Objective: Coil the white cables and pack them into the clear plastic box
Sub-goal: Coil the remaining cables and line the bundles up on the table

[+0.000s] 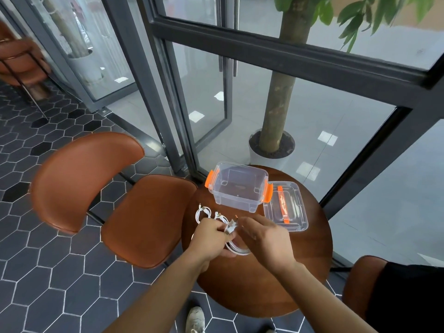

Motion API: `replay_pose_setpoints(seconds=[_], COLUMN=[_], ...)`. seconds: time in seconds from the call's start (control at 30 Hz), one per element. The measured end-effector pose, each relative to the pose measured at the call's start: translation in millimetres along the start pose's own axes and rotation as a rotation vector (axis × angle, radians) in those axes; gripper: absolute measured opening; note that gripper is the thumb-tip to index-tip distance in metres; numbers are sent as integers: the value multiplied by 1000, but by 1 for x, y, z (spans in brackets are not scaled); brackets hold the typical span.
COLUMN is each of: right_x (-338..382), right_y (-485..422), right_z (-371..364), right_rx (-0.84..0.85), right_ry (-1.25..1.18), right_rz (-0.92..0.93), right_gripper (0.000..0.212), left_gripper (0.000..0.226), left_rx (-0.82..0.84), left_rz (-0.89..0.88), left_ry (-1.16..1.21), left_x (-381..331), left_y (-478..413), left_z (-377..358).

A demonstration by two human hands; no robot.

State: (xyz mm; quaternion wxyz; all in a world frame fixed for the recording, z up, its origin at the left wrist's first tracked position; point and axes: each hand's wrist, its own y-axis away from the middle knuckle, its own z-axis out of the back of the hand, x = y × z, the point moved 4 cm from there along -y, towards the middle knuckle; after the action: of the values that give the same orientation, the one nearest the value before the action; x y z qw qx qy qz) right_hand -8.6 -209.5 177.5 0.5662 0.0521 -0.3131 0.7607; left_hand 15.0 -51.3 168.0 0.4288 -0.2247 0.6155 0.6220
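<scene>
On the round wooden table [300, 272] my left hand [211, 236] grips a coiled white cable [236, 248], its loops hanging below my fingers. My right hand [264, 239] hovers over the coil and pinches the cable's end with the plugs [233, 224]. Two more coiled white cables [203, 213] lie on the table just beyond my left hand. The clear plastic box [237, 186] with orange latches stands open and empty at the table's far edge. Its clear lid [286, 207] with an orange handle lies flat to the right of it.
A brown leather chair [115, 200] stands left of the table, another chair [360, 284] at the right. A potted tree [271, 145] and glass doors with dark frames are behind the table. My shoe [195, 318] shows on the hexagon-tiled floor.
</scene>
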Motion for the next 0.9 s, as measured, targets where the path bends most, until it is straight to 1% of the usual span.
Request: replay_pose_setpoints(seconds=[0.13, 0.17, 0.2, 0.23, 0.33, 0.37, 0.4, 0.47, 0.53, 0.57, 0.63, 0.67, 0.77, 0.83, 0.9], right_x=[0, 1, 2, 2, -8, -11, -14, -18, -25, -29, -38, -42, -50, -48, -46], right_y=[-2, -1, 0, 1, 5, 5, 6, 4, 4, 4, 6, 7, 4, 1, -1], right_z=[3, 3, 4, 6, 9, 10, 11, 15, 18, 18, 17, 16, 13, 12, 13], right_rx=[-31, -44, -67, -102, -230, -281, -330, -411, -462, -457, -378, -312, -26, 161, 290], right_ry=[0, -23, -85, -195, -656, -798, -924, -1100, -1182, -1184, -1108, -1027, -744, -685, -660], right_rz=[36, 21, -35, -152, -712, -860, -969, -1132, -1245, -1280, -1300, -1273, -1064, -934, -821], right_gripper=[13, 13, 13, 14, 10, 10, 9, 12, 10, 8, 7, 7, 11, 13, 11], left_gripper=[10, 10, 10, 10, 11, 11, 11, 10, 10, 10, 11, 11, 13, 15, 16], left_rx=[14, 17, 16, 10, -20, -34, -51, -89, -121, -127, -112, -98, -65, -42, -4], left_rz=[-11, -11, -7, -5, -15, -21, -29, -40, -32, -28, -33, -44, -62, -61, -58], left_ry=[5, 8, 19, 36, 88, 102, 112, 124, 152, 166, 175, 175, 181, 172, 164], left_x=[-2, -2, -2, -3, -4, -5, -6, -7, -8, -8, -9, -10, -13, -15, -17], left_y=[0, 0, 0, 0, -2, -3, -4, -6, -5, -4, -2, -1, 2, 2, 2], left_z=[-2, -3, -2, -2, 2, 3, 4, 4, 3, 2, 0, 0, 0, 3, 4])
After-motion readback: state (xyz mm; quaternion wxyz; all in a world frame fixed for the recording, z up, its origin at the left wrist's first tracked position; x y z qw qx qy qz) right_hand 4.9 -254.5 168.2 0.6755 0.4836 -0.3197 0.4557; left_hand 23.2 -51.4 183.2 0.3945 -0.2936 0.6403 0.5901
